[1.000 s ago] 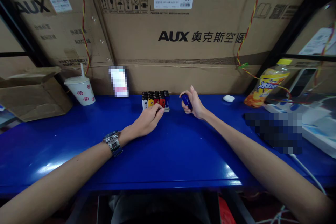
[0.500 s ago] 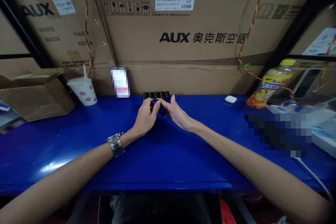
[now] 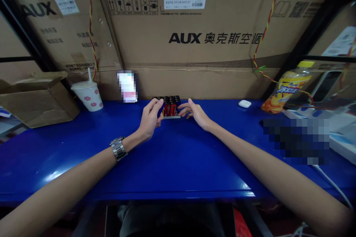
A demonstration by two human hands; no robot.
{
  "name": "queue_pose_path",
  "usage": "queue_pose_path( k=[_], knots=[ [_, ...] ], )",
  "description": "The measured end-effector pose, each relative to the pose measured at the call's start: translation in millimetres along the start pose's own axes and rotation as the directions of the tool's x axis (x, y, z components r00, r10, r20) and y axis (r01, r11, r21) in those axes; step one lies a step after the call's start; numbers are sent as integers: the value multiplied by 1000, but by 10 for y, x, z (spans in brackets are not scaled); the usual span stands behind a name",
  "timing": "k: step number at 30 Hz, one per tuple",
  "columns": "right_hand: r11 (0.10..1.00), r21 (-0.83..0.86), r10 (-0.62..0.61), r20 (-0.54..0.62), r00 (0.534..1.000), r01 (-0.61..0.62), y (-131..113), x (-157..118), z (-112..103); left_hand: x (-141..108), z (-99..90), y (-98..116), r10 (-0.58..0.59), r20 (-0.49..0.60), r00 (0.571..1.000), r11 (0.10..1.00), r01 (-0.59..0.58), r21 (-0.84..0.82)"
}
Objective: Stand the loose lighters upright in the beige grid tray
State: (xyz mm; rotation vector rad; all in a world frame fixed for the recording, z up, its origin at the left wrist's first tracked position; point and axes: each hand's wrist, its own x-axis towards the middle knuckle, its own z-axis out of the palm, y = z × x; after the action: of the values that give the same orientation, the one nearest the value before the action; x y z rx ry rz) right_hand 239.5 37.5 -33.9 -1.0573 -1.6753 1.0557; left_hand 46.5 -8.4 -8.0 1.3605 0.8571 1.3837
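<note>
L hand (image 3: 150, 118) w/ blue lighter (image 3: 160, 112), R hand (image 3: 196, 114) nr lighters (image 3: 170, 109).

Table (image 3: 178, 163) glossy blue; cup (image 3: 88, 97) white, red flower-like motifs; bottle (image 3: 287, 90) yellow-orange, yellow cap.

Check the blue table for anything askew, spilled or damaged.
The open carton at the far left looks creased, its top edges uneven. The bottle and the paper cup look tilted, though the wide lens may cause that. No spill shows on the table.
</note>
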Motion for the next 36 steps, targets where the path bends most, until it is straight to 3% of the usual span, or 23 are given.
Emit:
queue_pose_path(
  k=[7, 18, 25, 36],
  knots=[
    [996, -92, -10, 37, 999, 14, 36, 1, 9, 9, 3, -12, 6, 65, 998, 1000, -8, 20],
    [976, -214, -19, 90, 996, 38, -16, -28, 36, 13, -20, 46, -168, 18, 986, 986, 168, 10],
    [970, -236, -44, 97, 994, 66, -23, -46, 49, 13, 24, 96, -352, -15, 936, 932, 349, -99],
    [961, -262, -56, 111, 992, 84, -2, -30, 51, 23, 14, 97, -372, 11, 928, 926, 372, -62]
  ],
)
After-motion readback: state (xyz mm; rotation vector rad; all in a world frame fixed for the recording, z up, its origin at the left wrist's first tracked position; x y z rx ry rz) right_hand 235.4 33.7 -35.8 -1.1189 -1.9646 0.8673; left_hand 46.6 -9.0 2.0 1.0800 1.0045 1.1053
